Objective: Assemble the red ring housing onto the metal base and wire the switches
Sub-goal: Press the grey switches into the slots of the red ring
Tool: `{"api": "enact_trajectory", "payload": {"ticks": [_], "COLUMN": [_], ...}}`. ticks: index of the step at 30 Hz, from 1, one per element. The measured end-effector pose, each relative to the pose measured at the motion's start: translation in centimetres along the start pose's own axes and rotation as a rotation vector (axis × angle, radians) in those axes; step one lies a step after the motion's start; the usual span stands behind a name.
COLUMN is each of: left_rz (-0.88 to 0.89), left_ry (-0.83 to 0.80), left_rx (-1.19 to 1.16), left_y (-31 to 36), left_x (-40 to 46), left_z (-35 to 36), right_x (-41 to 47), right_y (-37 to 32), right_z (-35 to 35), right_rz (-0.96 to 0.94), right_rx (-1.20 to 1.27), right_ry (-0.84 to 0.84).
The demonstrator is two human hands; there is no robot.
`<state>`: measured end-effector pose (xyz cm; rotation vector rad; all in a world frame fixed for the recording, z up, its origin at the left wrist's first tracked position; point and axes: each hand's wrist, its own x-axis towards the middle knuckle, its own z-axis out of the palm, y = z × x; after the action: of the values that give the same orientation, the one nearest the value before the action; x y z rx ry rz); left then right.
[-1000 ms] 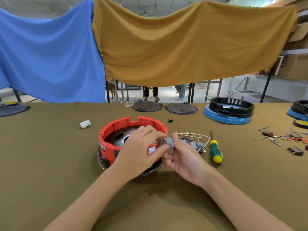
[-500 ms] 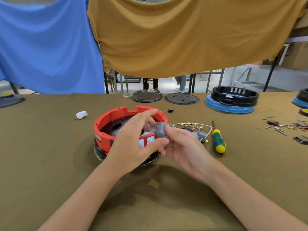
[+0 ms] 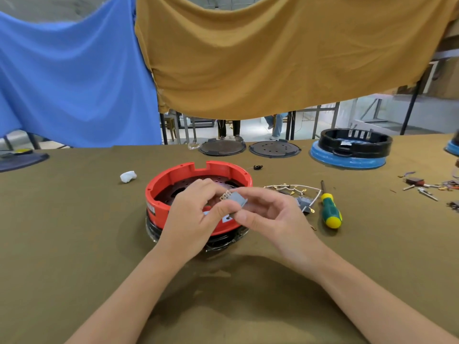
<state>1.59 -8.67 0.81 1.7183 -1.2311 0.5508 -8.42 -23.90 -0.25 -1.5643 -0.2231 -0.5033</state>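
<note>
Pinching the grey switch (image 3: 236, 200), both hands (image 3: 196, 214) (image 3: 269, 219) have lifted it above the red housing (image 3: 159, 192).

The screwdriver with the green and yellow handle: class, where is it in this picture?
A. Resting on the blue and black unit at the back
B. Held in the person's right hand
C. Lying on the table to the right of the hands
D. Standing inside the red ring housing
C: the screwdriver lies flat on the table, right of the right hand, which touches only the grey switch.
</note>
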Motion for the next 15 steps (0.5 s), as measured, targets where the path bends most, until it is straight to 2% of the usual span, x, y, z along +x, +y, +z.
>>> {"api": "enact_trajectory", "payload": {"ticks": [5,11,15], "left_rz": [0.016,0.046,0.039], "left_ry": [-0.006,-0.037,-0.037], "left_rx": [0.005,0.096,0.121], "left_y": [-0.11,-0.28,-0.31], "left_x": [0.05,-0.07,-0.13], "left_z": [0.06,0.16,0.18], "right_x": [0.38,0.61,0.62], "right_y": [-0.26,-0.23,-0.2], "right_z": [0.32,0.28,-0.13], "right_rz": [0.14,0.143,0.136], "right_rx": [0.286,0.339,0.477], "right_ry": [0.041,0.055,0.097]}}
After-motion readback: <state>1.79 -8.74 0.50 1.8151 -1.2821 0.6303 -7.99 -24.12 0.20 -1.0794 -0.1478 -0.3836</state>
